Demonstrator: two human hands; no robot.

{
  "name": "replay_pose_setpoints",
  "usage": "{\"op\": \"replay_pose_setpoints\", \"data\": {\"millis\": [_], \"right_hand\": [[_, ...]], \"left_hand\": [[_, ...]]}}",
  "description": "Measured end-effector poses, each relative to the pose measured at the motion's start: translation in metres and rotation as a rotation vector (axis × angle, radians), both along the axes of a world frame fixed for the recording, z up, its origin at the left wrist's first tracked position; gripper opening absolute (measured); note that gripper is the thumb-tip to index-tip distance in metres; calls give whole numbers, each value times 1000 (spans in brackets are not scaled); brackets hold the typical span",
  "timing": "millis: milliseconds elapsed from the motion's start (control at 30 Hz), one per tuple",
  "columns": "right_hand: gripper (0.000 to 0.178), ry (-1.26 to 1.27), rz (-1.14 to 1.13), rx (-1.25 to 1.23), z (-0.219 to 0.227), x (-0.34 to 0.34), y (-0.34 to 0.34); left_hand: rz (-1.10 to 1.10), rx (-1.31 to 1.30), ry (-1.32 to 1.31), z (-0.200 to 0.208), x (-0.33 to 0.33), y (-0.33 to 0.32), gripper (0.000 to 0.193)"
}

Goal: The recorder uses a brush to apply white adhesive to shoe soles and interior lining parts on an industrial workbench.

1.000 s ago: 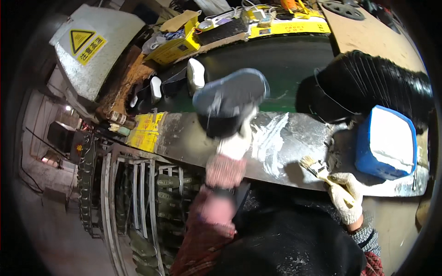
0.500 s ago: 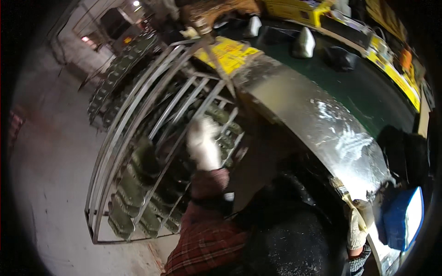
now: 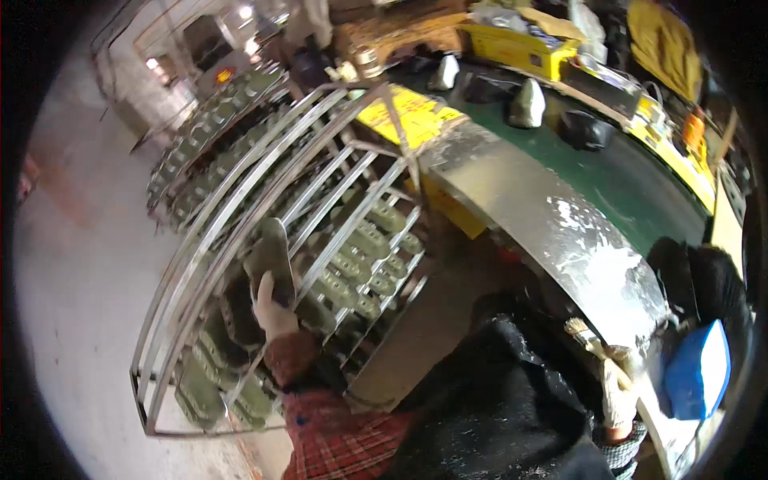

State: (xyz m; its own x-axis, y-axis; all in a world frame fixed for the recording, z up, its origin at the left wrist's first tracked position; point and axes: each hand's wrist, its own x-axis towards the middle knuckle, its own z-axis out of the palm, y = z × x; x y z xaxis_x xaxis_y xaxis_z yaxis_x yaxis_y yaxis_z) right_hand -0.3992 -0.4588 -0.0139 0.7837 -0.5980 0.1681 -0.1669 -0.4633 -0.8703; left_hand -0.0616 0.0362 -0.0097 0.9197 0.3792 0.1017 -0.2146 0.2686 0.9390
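My left hand, in a white glove, reaches over the metal rack on the left. Its fingers are closed on an olive-green shoe sole, which stands tilted up from the rack. More green soles lie in rows on the rack bars around it. Down at the lower right, my right hand, also gloved, is closed around a brush beside the workbench edge. The brush's bristle end points toward the bench; part of its handle is hidden by the glove.
The metal rack stands against the bench, whose surface has white smears. A blue container is near my right hand. Black shoes and white-grey forms sit on the green belt. Another loaded rack stands behind.
My left hand has moved left and down across the rack and now grips a sole, which is lifted at one end. My right hand stays low with the brush.
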Motion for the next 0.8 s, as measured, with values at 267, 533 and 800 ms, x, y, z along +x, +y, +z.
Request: {"op": "replay_pose_setpoints", "data": {"millis": [267, 533, 800], "right_hand": [[21, -389, -523, -432, 69, -47, -88], [23, -204, -877, -540, 94, -186, -118], [23, -269, -937, -208, 84, -206, -109]], "left_hand": [[-944, -578, 292, 18, -60, -197, 83], [-1502, -546, 542, 21, -119, -349, 76], [-1553, -568, 1117, -43, -143, -320, 87]]}}
